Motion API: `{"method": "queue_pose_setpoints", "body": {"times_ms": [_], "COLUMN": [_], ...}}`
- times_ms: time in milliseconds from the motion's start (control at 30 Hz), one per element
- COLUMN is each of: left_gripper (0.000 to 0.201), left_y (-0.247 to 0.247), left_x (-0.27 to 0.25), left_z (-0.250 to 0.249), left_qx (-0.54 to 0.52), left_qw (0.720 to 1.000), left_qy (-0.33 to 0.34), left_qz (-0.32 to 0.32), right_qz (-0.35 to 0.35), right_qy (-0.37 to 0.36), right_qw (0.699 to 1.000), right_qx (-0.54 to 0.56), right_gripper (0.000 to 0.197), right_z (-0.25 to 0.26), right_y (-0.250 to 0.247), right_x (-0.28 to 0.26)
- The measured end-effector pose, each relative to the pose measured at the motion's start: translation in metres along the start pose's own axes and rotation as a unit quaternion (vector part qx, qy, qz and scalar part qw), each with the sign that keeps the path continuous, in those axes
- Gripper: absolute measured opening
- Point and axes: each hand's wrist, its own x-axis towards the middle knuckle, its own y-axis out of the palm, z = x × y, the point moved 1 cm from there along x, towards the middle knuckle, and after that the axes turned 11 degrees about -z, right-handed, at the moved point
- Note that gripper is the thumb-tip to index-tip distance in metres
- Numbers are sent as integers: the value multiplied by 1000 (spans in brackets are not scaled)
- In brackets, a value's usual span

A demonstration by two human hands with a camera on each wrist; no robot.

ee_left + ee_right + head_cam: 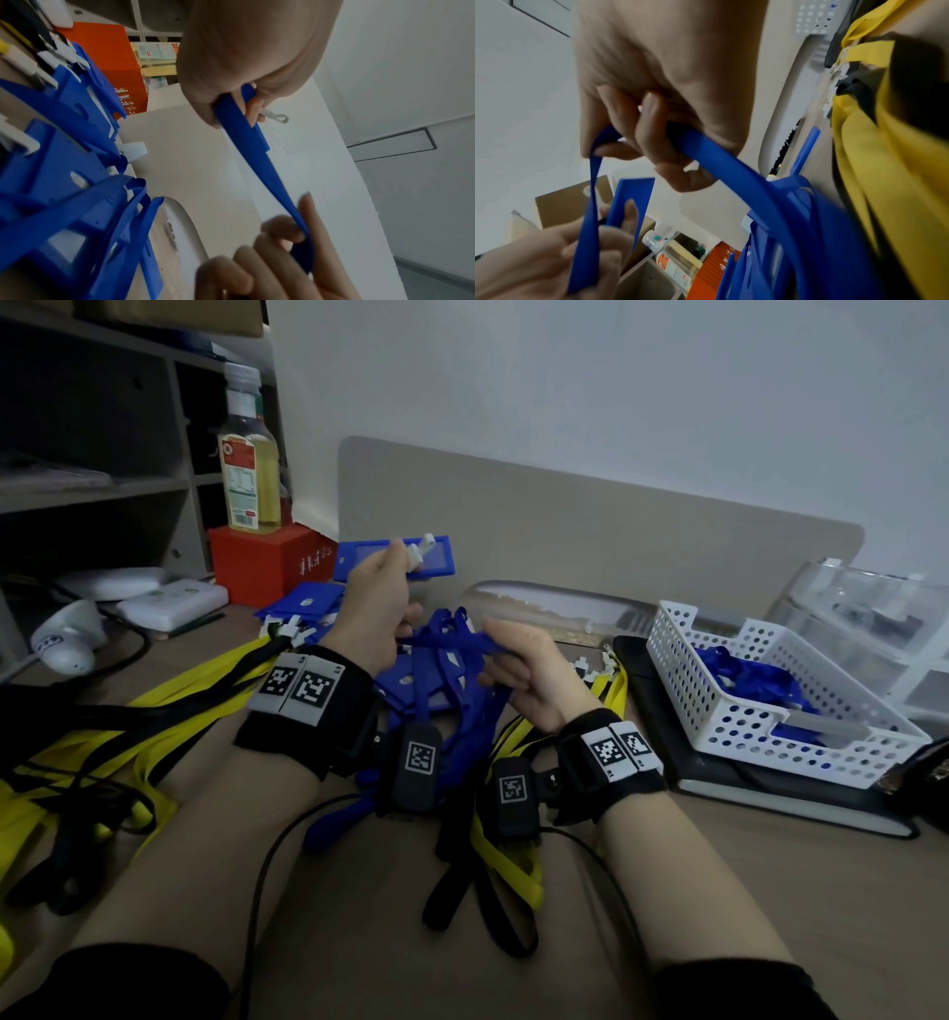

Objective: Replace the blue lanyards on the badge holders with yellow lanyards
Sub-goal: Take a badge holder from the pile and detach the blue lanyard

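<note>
Left hand: raised above the blue pile, fingers curled round a blue badge holder that it holds up flat, with a white clip at the holder's top edge; the left wrist view shows the same hand also gripping a blue lanyard.
Right hand: just right of the blue pile, fingers curled round the other end of that blue lanyard, which stretches taut between the two hands.
Blue pile: loose blue lanyards and more blue badge holders heaped on the desk between the wrists.
Yellow lanyards: spread left of the blue pile, mixed with black straps; a second bunch lies under the right wrist.
White basket: well right of the blue pile, holding more blue lanyards and standing on a dark pad.
Red box: behind and left of the blue pile, with a bottle on top.
</note>
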Motion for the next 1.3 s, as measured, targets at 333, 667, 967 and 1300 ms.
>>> {"method": "queue_pose_setpoints", "body": {"times_ms": [333, 667, 967, 1300], "left_gripper": [31, 29, 28, 28], "left_y": [5, 11, 16, 21], "left_x": [-4, -12, -10, -5], "left_z": [6, 1, -4, 1], "left_qx": [50, 14, -45, 1], "left_qw": [998, 998, 998, 999], "left_qy": [-6, -28, -36, -23], "left_qz": [37, 61, 39, 41], "right_qz": [-90, -104, 14, -136], "right_qy": [-64, -47, 35, -41], "right_qw": [969, 967, 870, 949], "right_qx": [222, -228, -492, -281], "right_gripper": [29, 45, 67, 25], "right_z": [11, 1, -4, 12], "right_y": [-11, 2, -4, -7], "right_x": [6, 8, 8, 5]}}
